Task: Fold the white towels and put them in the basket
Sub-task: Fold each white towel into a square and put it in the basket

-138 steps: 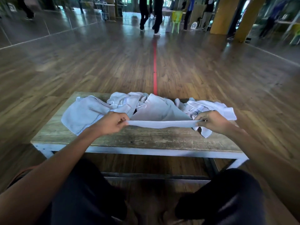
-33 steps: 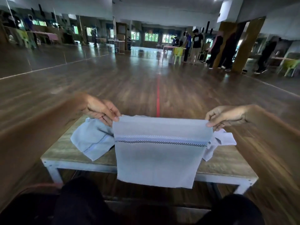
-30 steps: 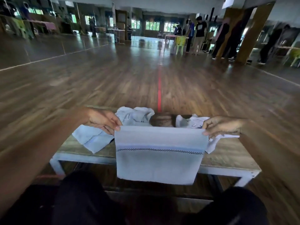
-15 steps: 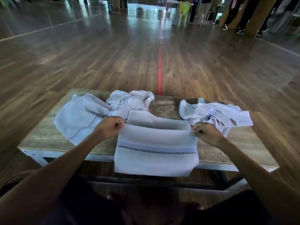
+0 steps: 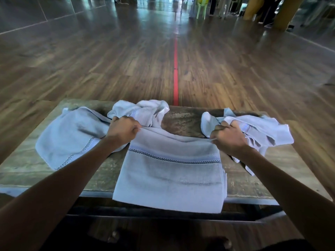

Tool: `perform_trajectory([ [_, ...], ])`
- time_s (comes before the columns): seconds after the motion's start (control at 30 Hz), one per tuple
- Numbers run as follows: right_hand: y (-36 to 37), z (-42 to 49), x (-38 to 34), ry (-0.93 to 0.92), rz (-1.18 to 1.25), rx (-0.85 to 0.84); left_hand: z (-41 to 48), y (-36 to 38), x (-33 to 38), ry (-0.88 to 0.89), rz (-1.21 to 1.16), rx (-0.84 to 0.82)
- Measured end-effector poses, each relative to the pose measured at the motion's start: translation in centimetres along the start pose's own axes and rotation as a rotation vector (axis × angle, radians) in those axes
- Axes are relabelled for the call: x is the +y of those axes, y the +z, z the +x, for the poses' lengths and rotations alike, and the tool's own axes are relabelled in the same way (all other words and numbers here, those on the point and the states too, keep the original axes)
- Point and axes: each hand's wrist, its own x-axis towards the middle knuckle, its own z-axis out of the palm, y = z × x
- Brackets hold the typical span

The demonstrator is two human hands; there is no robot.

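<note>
A white towel (image 5: 170, 176) with a black checkered stripe lies across the middle of the low wooden table (image 5: 183, 118), its near end hanging over the front edge. My left hand (image 5: 123, 130) grips its far left corner and my right hand (image 5: 228, 139) grips its far right corner, both fists closed on the cloth. A spread white towel (image 5: 72, 138) lies at the left, a crumpled one (image 5: 145, 110) behind my left hand, and another crumpled one (image 5: 261, 129) at the right. No basket is in view.
The table stands on a wide wooden floor with a red line (image 5: 175, 69) running away from it. Pillars (image 5: 282, 11), a chair (image 5: 201, 8) and people stand far off at the back. My knees are under the table's front edge.
I held the towel up by its top corners, then lowered it onto the table. My hands have since carried the corners farther from me, over the table's middle.
</note>
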Motion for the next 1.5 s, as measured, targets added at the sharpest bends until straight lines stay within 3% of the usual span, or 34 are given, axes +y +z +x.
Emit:
perform_trajectory([
  [0.3, 2.3, 1.8, -0.5, -0.012, -0.182, -0.154, 0.9, 1.6, -0.7, 0.101, -0.030, -0.067],
  [0.5, 2.8, 2.1, -0.2, -0.005, -0.167, -0.105, 1.7, 0.8, -0.8, 0.119, -0.111, -0.197],
  [0.73, 2.5, 2.4, -0.2, 0.033, -0.109, -0.209, 2.3, 0.1, -1.3, 0.141, -0.130, -0.375],
  [1.17, 0.1, -1.0, 0.0, 0.002, -0.075, -0.027, -1.3, -3.3, -2.0, 0.158, -0.237, -0.209],
  [1.33, -3.3, -3.0, 0.7, -0.002, 0.060, 0.035, -3.3, -6.8, -1.7, 0.186, -0.072, -0.215],
  [1.5, -7.5, -5.0, 1.7, -0.031, 0.376, 0.050, -4.9, -10.5, -0.8, 0.191, -0.066, -0.214],
])
